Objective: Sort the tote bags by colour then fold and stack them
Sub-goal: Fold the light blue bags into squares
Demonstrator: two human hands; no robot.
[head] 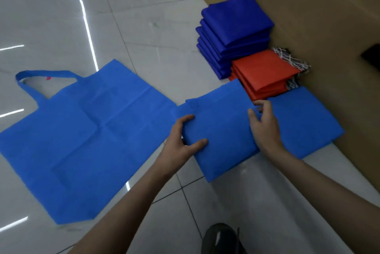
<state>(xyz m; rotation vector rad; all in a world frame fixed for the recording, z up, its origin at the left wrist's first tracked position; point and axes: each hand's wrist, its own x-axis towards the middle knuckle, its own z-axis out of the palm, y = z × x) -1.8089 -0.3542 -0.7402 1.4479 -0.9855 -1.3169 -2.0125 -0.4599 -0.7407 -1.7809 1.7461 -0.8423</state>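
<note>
Head view: a folded blue tote (222,130) held at both edges.
Left grip (185,140) pinches its left edge, right grip (265,124) its right; the matching stack (304,122) lies immediately right.

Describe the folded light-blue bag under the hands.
The bag is light blue, matte, non-woven-looking fabric, folded into a flat rectangle lying skewed on the floor. The left hand grips its left edge; the right hand grips its right edge, fingers curled. Its far corner meets the red stack; its right side overlaps another light-blue piece.
</note>
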